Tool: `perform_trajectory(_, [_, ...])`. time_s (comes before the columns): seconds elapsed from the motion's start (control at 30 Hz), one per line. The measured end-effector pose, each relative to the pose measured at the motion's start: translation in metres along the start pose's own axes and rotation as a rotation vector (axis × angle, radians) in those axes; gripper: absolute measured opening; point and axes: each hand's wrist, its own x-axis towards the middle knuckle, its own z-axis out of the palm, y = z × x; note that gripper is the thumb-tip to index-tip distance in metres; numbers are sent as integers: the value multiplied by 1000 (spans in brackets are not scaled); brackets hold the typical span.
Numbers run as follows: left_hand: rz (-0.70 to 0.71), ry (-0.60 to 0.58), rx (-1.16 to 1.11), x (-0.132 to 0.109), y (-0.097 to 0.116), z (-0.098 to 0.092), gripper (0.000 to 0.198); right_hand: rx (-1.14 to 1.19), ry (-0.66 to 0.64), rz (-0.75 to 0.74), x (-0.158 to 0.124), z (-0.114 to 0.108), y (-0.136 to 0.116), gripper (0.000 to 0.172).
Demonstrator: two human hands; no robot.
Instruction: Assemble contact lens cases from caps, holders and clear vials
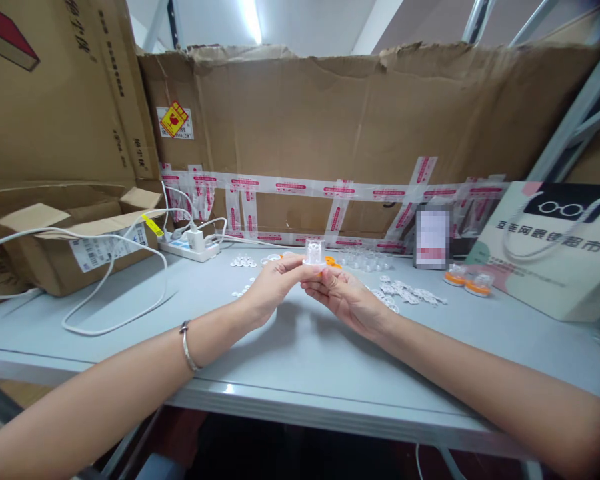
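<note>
Both my hands meet above the middle of the table, pinching a small clear plastic cup-shaped part point(315, 251) with a white rim at its base. My left hand point(279, 283) grips it from the left with thumb and fingers. From the right, my right hand point(347, 299) holds the lower edge, its fingers curled beneath. Behind my hands lie orange plastic pieces point(333, 263) and a group of clear cups point(367, 259). White small plastic parts point(407, 292) are scattered to the right of my right hand, and more white rings point(243, 262) lie left of my left hand.
Assembled orange-and-clear pieces point(477, 285) sit near a paper bag point(550, 267) on the right. A phone point(431, 237) leans against the tall cardboard point(290, 120) behind. On the left are a power strip point(190, 248), a looping white cable point(115, 331) and an open carton point(65, 260).
</note>
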Motion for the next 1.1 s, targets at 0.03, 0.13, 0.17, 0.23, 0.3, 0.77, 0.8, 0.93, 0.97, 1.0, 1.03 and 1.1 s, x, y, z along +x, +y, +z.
perform_trajectory(0.03, [-3, -9, -23, 1, -2, 0, 21, 10, -4, 1, 0, 0, 0, 27])
perform_trajectory(0.13, [-5, -51, -102, 2, -5, 2, 14, 73, 3, 12, -1, 1, 0, 24])
perform_trajectory(0.17, [-1, -62, -123, 2, -5, 2, 13, 101, 7, 17, -2, 2, 0, 22])
perform_trajectory(0.23, [18, -67, -137, 2, -3, 3, 12, 137, 10, 25, -2, 3, -1, 18])
perform_trajectory(0.3, [39, -40, -104, 1, -1, 3, 11, 141, 22, 32, -2, 4, -2, 16])
perform_trajectory(0.77, [-25, 115, 49, 0, 0, 2, 16, 196, 170, 50, 1, 5, 2, 14])
perform_trajectory(0.8, [-16, 103, 47, 0, 0, 2, 16, 202, 167, 51, 1, 5, 2, 14])
perform_trajectory(0.93, [6, 79, 46, 0, 1, 1, 16, 205, 128, 56, 0, 6, 1, 17])
perform_trajectory(0.97, [7, 77, 49, 0, 1, 1, 17, 197, 121, 56, -1, 7, 1, 18])
perform_trajectory(1.0, [9, 73, 51, 0, 2, 1, 19, 190, 115, 57, -1, 7, 1, 19])
perform_trajectory(1.03, [11, 67, 51, 0, 2, 1, 21, 186, 112, 57, -2, 7, 0, 19])
perform_trajectory(1.1, [16, 47, 43, 0, 2, 1, 23, 188, 103, 56, -3, 9, -1, 19])
